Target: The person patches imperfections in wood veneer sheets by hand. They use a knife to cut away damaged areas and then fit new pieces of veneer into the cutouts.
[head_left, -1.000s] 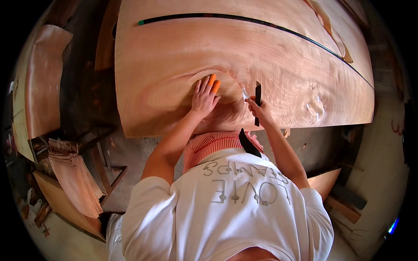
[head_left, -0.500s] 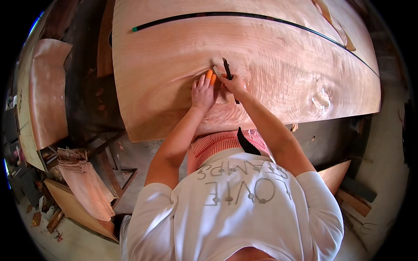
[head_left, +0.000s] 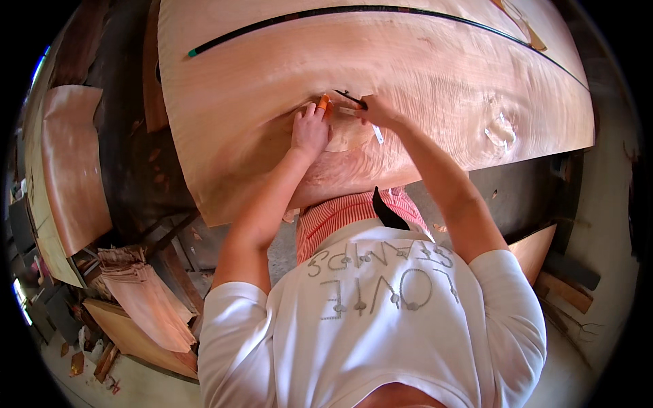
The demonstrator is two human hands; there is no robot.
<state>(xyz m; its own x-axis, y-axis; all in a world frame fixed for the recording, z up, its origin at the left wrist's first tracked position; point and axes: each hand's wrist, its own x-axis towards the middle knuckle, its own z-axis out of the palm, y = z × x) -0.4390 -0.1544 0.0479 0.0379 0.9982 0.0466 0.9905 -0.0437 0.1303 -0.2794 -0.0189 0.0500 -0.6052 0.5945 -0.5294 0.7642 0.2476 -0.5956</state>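
Note:
A large sheet of pale pinkish wood veneer (head_left: 272,75) with wavy grain lies before me. My left hand (head_left: 311,132) rests on it with fingers stretched out and orange covers (head_left: 325,105) on some fingertips. To its right, my right hand (head_left: 379,111) is closed around a slim black utility knife (head_left: 350,98), which now slants toward the left fingertips. A white strip (head_left: 378,134) sticks out below the right hand; whether it is held cannot be made out. Between the hands a patch outline shows in the veneer, partly hidden by the fingers.
A long black rod (head_left: 299,18) with a green tip curves across the far part of the sheet. A torn spot (head_left: 502,132) shows at the right. More veneer (head_left: 71,163) hangs at the left, above a stack of veneer strips (head_left: 146,292). Boards (head_left: 564,291) lie at lower right.
The knife has turned from nearly upright to slanting left, and my right hand has shifted slightly right and up. My left hand stays near the same spot on the veneer.

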